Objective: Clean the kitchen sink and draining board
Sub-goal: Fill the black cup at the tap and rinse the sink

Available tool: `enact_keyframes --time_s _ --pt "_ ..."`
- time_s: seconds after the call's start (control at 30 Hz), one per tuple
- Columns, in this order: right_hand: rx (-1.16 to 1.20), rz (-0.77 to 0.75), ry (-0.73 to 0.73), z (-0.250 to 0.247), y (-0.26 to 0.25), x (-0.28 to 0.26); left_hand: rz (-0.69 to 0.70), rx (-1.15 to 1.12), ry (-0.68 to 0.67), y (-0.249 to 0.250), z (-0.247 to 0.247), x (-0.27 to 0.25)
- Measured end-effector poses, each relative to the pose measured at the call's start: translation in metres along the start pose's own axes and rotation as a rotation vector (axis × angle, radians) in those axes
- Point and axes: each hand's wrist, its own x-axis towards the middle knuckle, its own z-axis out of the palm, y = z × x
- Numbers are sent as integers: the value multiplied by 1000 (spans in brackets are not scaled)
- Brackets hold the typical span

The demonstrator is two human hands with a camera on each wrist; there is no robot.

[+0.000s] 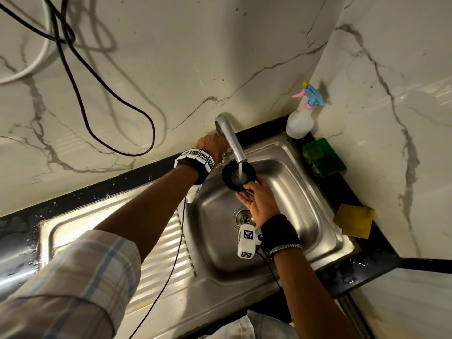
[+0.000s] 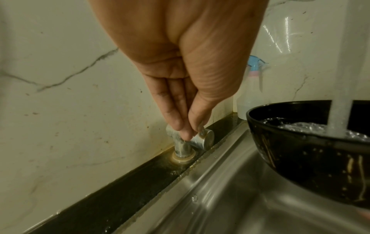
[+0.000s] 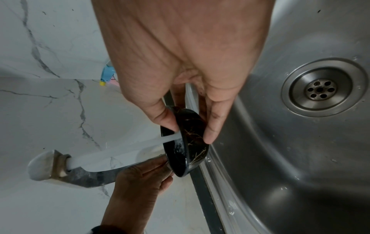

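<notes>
A steel sink (image 1: 300,211) with a ribbed draining board (image 1: 161,243) on its left lies below me. Water runs from the curved tap (image 1: 232,140) into a small black bowl (image 1: 238,176) with gold veins. My right hand (image 1: 247,192) holds that bowl (image 3: 192,147) under the stream, thumb on the rim and fingers beneath. My left hand (image 2: 191,131) pinches the tap's small metal handle (image 2: 202,140) at the back edge, behind the spout. The bowl (image 2: 300,158) is partly filled with water.
A clear spray bottle (image 1: 300,118) stands in the back right corner, with a green tub (image 1: 322,157) and a yellow cloth (image 1: 354,220) along the black counter on the right. Black cables (image 1: 97,106) hang against the marble wall on the left. The drain (image 1: 244,218) is uncovered.
</notes>
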Motion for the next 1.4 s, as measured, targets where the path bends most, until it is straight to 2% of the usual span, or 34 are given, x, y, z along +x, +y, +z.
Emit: enact_keyframes --time_s 0.43,1.4 --pt "-4 12 14 -4 2 4 -34 -162 18 -7 5 3" --pt "-9 14 38 -10 4 11 -11 -31 -23 -1 1 4"
